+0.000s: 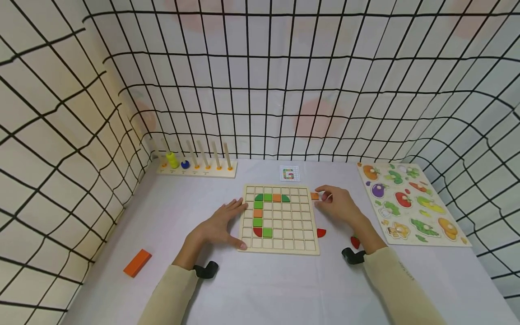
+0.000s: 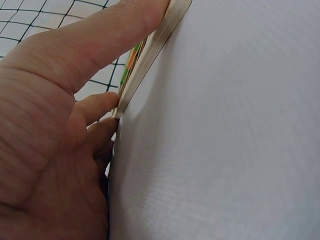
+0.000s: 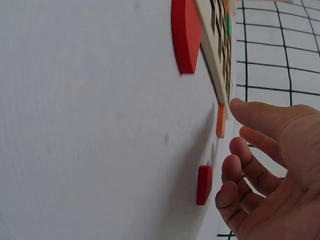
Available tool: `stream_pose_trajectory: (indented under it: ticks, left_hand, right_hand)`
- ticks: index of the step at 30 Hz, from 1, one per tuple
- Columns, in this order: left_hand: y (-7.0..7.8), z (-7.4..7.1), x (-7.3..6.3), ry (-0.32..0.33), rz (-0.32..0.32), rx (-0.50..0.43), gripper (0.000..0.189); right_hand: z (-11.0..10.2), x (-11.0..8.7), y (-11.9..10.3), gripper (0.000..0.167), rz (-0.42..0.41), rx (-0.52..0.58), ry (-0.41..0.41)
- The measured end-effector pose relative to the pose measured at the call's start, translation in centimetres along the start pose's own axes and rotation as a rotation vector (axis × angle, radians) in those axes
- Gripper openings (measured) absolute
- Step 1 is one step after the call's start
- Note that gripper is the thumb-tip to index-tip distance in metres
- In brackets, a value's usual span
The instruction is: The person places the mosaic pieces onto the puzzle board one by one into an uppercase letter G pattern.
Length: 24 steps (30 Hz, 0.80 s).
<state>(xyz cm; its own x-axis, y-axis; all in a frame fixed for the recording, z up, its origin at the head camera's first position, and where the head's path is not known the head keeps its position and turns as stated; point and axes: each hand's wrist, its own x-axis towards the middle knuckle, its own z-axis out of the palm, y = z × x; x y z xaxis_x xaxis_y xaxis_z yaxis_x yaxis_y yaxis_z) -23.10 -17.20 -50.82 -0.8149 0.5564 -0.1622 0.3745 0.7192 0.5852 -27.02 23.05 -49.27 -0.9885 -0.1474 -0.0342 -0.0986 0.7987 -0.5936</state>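
A wooden grid board (image 1: 302, 247) lies mid-table, with green, orange and red tiles forming a partial outline in its cells. My left hand (image 1: 221, 222) rests at its left edge, fingers spread, thumb (image 2: 120, 30) and fingertips touching the rim. My right hand (image 1: 340, 205) hovers beyond the board's upper right side, fingers loosely bent and apart. Close to its index finger lies an orange square tile (image 1: 314, 196) beside the board's edge. In the right wrist view, a red tile (image 3: 204, 185) is on the table below the fingers. A red quarter-round tile (image 1: 321, 233) sits farther down the right edge.
Behind the board lies a small pattern card (image 1: 290, 174). A peg stand (image 1: 195, 170) with rings is at the back left, a vegetable puzzle board (image 1: 414, 205) at the right. An orange block (image 1: 137, 263) lies front left; a red-and-green piece (image 1: 355, 242) lies by the right wrist.
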Motion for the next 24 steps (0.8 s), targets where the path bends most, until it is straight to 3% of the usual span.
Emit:
stream_pose_trajectory:
  ticks: [11, 24]
  left_hand:
    - [0.1, 0.0, 0.0, 0.003, 0.017, -0.017, 0.123]
    - [0.5, -0.2, -0.3, 0.022, 0.011, -0.029, 0.124]
  right_hand:
    - [0.0, 1.1, 1.2, 0.040, 0.049, -0.023, -0.052]
    - [0.2, 1.1, 1.4, 0.028, 0.029, -0.006, -0.007]
